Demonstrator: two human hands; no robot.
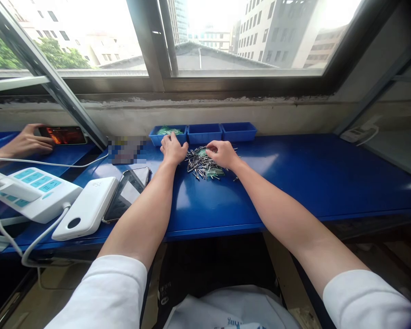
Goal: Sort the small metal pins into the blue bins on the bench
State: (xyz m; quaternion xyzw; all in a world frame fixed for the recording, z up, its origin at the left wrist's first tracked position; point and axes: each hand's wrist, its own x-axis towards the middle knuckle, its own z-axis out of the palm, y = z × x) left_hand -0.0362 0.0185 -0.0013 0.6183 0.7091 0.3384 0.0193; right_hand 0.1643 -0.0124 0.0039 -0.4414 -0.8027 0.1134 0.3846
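A loose pile of short, thin metal rods (196, 170) lies on the blue tabletop, with small clear-green pieces (215, 172) mixed in. At the front rim of the left blue bin (156, 138) is my left hand (173, 150), its fingers apart and thumb out to the side; I see nothing held in it. That bin has similar green pieces (169, 130) inside. My right hand (223, 154) is over the right part of the pile, fingers curled and pinched together. Whatever is between those fingertips is too small or hidden to name.
Beside the left bin stand a middle blue bin (204, 133) and a right blue bin (239, 131). To my left are a phone (127, 194), a white power bank (85, 208), a power strip (37, 189) and cables. Another person's hand (29, 145) holds a lit phone (66, 135).
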